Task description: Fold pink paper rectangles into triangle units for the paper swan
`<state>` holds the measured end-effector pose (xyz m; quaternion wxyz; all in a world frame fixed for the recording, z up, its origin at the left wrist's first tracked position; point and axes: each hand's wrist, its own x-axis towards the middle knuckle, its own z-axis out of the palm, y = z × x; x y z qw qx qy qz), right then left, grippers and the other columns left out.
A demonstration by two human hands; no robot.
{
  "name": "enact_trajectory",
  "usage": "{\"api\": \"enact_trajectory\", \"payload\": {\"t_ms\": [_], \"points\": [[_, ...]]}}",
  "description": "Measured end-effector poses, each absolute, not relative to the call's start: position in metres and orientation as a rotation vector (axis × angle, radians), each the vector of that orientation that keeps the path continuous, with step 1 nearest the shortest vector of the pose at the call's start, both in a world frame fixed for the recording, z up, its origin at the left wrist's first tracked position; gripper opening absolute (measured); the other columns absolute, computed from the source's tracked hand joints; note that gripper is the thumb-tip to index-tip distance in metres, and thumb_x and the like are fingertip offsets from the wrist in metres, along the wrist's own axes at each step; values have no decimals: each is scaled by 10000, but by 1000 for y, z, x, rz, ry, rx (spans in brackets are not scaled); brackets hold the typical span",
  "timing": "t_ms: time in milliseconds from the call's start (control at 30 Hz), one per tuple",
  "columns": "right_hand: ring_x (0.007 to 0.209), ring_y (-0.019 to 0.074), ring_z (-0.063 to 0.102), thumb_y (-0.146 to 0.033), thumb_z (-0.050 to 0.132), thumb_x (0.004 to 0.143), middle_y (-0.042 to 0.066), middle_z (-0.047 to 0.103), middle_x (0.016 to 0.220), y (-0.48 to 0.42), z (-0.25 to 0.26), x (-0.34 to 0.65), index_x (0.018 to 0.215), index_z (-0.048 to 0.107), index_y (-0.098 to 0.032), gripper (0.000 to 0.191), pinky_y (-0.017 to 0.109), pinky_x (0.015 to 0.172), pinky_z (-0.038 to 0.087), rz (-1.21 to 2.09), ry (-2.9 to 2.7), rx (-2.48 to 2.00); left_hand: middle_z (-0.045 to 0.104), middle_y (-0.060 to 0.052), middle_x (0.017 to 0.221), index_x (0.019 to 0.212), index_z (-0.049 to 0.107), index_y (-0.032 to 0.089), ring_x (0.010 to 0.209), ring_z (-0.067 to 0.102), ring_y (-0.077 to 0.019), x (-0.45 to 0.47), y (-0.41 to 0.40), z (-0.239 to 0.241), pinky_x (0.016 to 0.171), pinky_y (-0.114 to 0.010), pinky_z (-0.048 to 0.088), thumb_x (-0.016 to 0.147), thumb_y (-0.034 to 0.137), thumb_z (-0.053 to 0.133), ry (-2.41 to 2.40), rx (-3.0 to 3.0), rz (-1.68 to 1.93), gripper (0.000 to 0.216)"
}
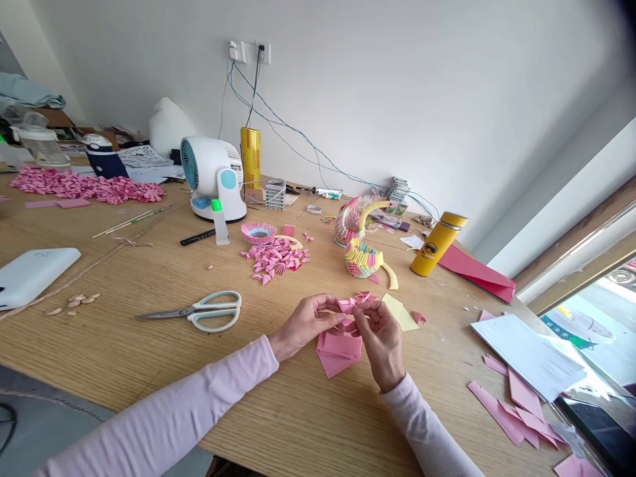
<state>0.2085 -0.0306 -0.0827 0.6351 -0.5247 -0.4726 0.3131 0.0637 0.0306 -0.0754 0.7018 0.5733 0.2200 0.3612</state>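
Note:
My left hand point(307, 322) and my right hand point(380, 338) meet over the wooden table point(124, 344), both pinching one small pink paper piece point(346, 307) between their fingertips. Under the hands lies a small stack of pink paper rectangles point(338, 351). A yellow paper slip point(400, 311) and a few folded pink triangles point(418, 317) lie just to the right. Both arms wear pale pink sleeves.
Scissors point(203, 311) lie to the left. Behind are a heap of folded pink triangles point(277, 256), a small pink paper bowl point(258, 232), colourful paper models point(362, 245), a yellow flask point(436, 244), a desk fan point(211, 173) and a glue bottle point(219, 222). White sheets point(529, 354) and pink strips point(517, 411) sit right.

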Motion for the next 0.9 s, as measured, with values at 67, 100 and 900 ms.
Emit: {"api": "enact_trajectory", "payload": {"t_ms": [67, 100, 900], "points": [[497, 117, 607, -407, 669, 788, 17, 653, 727, -31, -84, 208, 828, 542, -182, 261, 233, 481, 499, 731, -1081, -1195, 656, -99, 995, 1011, 631, 114, 754, 678, -168, 65, 31, -80, 696, -304, 559, 766, 384, 696, 486, 1288, 825, 370], [495, 112, 590, -408, 672, 786, 6, 634, 691, -31, -84, 208, 812, 552, -179, 260, 226, 477, 487, 721, -1103, -1213, 657, -95, 978, 999, 636, 113, 735, 678, -168, 65, 31, -81, 672, -302, 562, 781, 397, 676, 487, 1288, 833, 360], [564, 164, 607, -351, 577, 826, 36, 643, 626, -27, -80, 211, 712, 620, -172, 216, 251, 522, 482, 586, -1471, -1349, 698, -56, 769, 838, 635, 129, 688, 645, -159, 65, 24, -74, 627, -219, 479, 802, 213, 547, 688, 1858, 769, 127]]}}
